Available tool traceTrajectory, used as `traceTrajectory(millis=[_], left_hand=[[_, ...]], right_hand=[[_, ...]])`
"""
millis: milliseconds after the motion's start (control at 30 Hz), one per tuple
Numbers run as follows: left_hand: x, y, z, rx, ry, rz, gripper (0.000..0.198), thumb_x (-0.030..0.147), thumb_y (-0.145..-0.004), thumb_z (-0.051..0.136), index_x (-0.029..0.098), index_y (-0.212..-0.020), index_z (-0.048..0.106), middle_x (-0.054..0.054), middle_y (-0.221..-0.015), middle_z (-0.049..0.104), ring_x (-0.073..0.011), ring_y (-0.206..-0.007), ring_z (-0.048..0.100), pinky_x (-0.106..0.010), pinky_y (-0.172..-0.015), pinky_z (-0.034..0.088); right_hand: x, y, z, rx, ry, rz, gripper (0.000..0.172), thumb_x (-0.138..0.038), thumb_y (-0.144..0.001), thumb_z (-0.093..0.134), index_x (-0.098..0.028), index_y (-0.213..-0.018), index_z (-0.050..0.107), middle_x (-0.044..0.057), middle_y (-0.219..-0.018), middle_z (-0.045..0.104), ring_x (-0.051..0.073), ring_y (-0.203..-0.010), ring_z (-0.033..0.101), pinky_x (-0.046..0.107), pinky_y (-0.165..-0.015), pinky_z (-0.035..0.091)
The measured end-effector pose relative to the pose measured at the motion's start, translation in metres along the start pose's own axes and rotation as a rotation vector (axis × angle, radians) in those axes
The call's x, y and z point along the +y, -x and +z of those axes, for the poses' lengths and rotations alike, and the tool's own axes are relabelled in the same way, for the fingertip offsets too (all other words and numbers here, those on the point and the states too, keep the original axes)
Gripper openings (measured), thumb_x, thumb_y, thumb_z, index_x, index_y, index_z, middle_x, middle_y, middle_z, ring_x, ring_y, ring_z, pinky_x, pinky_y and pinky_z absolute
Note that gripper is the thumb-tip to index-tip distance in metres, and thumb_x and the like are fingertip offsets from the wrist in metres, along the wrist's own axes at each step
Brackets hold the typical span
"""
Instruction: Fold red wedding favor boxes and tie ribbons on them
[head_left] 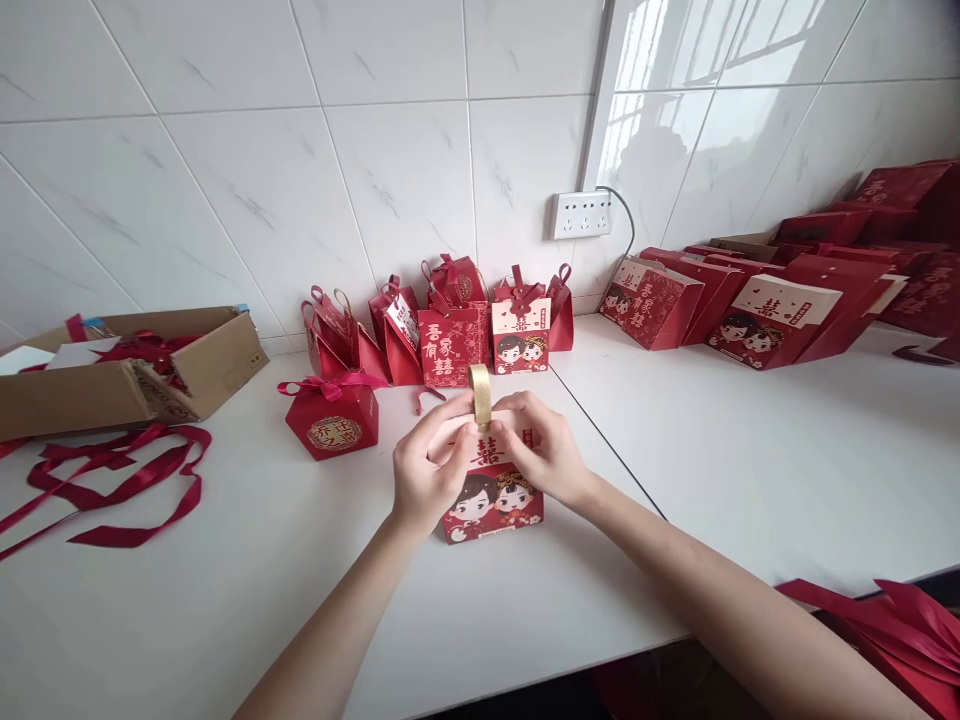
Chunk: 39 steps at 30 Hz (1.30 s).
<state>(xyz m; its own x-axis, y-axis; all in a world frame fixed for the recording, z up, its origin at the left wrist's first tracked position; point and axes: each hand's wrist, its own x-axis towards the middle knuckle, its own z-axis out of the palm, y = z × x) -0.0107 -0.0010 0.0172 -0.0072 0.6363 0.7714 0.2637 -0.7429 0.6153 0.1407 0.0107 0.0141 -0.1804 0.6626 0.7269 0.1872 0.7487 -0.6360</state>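
Observation:
A red and cream gift box with two cartoon figures on its front stands upright on the white table before me. A loop of gold ribbon rises from its top edge. My left hand pinches the top of the box from the left, thumb in front and fingers behind. From the right, my right hand pinches the same top edge, its thumb close to the ribbon's base. The fingertips behind the box are hidden.
Several finished red gift boxes stand by the wall. A red box with a bow sits nearer. At left are a cardboard box and loose red ribbon. More boxes crowd the right, below a socket strip.

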Motion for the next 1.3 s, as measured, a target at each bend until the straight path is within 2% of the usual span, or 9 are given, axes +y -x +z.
traceTrajectory(millis=[133,300,400,533,733,933,1067,1200,1300], left_hand=[[-0.022,0.003,0.000,-0.063,0.102,-0.133,0.069,0.032,-0.081,0.064,0.025,-0.140,0.029,-0.012,-0.121,0.061,-0.0216,-0.107,0.063,-0.036,-0.090,0.053],[-0.039,0.007,0.006,-0.226,0.076,-0.427,0.058,0.042,-0.076,0.067,0.021,-0.125,0.045,-0.016,-0.125,0.060,-0.0297,-0.119,0.055,-0.048,-0.098,0.045],[-0.035,0.008,0.010,-0.260,0.122,-0.433,0.044,0.042,-0.079,0.063,0.020,-0.116,0.051,-0.014,-0.121,0.062,-0.0271,-0.114,0.059,-0.045,-0.096,0.047],[-0.032,0.006,0.007,-0.163,0.088,-0.307,0.054,0.038,-0.076,0.067,0.023,-0.124,0.047,-0.013,-0.129,0.057,-0.0259,-0.115,0.059,-0.042,-0.094,0.050],[-0.034,0.005,-0.002,-0.124,-0.009,0.007,0.061,0.027,-0.079,0.066,0.024,-0.135,0.041,-0.014,-0.137,0.051,-0.0256,-0.122,0.054,-0.041,-0.099,0.049],[-0.032,-0.002,-0.011,-0.047,-0.057,0.180,0.055,0.024,-0.079,0.065,0.022,-0.131,0.046,-0.015,-0.139,0.047,-0.0290,-0.127,0.047,-0.043,-0.097,0.050],[-0.028,-0.001,-0.010,-0.036,-0.174,0.254,0.061,0.034,-0.075,0.067,0.021,-0.131,0.046,-0.016,-0.128,0.053,-0.0308,-0.119,0.052,-0.048,-0.095,0.048],[-0.021,0.006,-0.003,0.006,-0.123,0.163,0.088,0.046,-0.066,0.073,0.020,-0.140,0.033,-0.015,-0.117,0.059,-0.0288,-0.108,0.059,-0.042,-0.089,0.052],[-0.016,0.008,0.001,0.023,-0.087,0.000,0.088,0.047,-0.066,0.073,0.020,-0.140,0.034,-0.014,-0.122,0.059,-0.0295,-0.115,0.057,-0.042,-0.094,0.050]], right_hand=[[0.019,-0.009,-0.013,0.261,-0.177,0.208,0.016,-0.036,-0.087,0.055,-0.021,-0.081,0.052,-0.004,-0.066,0.050,0.010,-0.055,0.044,0.023,-0.052,0.037],[0.043,-0.023,-0.026,0.608,-0.515,0.342,0.027,-0.046,-0.082,0.058,-0.024,-0.079,0.042,-0.006,-0.072,0.051,0.011,-0.061,0.050,0.024,-0.060,0.045],[0.045,-0.025,-0.026,0.603,-0.634,0.337,0.028,-0.046,-0.079,0.061,-0.025,-0.080,0.043,-0.006,-0.077,0.056,0.011,-0.067,0.054,0.026,-0.066,0.047],[0.042,-0.025,-0.023,0.564,-0.731,0.356,0.022,-0.041,-0.080,0.058,-0.024,-0.077,0.044,-0.003,-0.083,0.062,0.015,-0.075,0.060,0.032,-0.073,0.050],[0.035,-0.027,-0.023,0.449,-0.909,0.369,0.018,-0.030,-0.074,0.049,-0.025,-0.088,0.060,0.004,-0.101,0.068,0.024,-0.103,0.061,0.044,-0.088,0.049],[0.026,-0.022,-0.019,0.365,-0.926,0.420,0.020,-0.034,-0.075,0.048,-0.025,-0.088,0.061,0.004,-0.102,0.067,0.022,-0.101,0.061,0.042,-0.084,0.052],[0.029,-0.020,-0.014,0.377,-0.972,0.560,0.019,-0.036,-0.077,0.055,-0.025,-0.092,0.060,0.001,-0.092,0.067,0.016,-0.080,0.063,0.030,-0.069,0.056],[0.035,-0.019,-0.008,0.286,-0.950,0.772,0.017,-0.037,-0.080,0.056,-0.022,-0.087,0.060,0.000,-0.076,0.065,0.014,-0.062,0.060,0.026,-0.056,0.056],[0.038,-0.017,-0.003,0.166,-0.931,0.917,0.019,-0.036,-0.085,0.050,-0.021,-0.085,0.062,0.002,-0.074,0.065,0.015,-0.062,0.062,0.028,-0.059,0.057]])
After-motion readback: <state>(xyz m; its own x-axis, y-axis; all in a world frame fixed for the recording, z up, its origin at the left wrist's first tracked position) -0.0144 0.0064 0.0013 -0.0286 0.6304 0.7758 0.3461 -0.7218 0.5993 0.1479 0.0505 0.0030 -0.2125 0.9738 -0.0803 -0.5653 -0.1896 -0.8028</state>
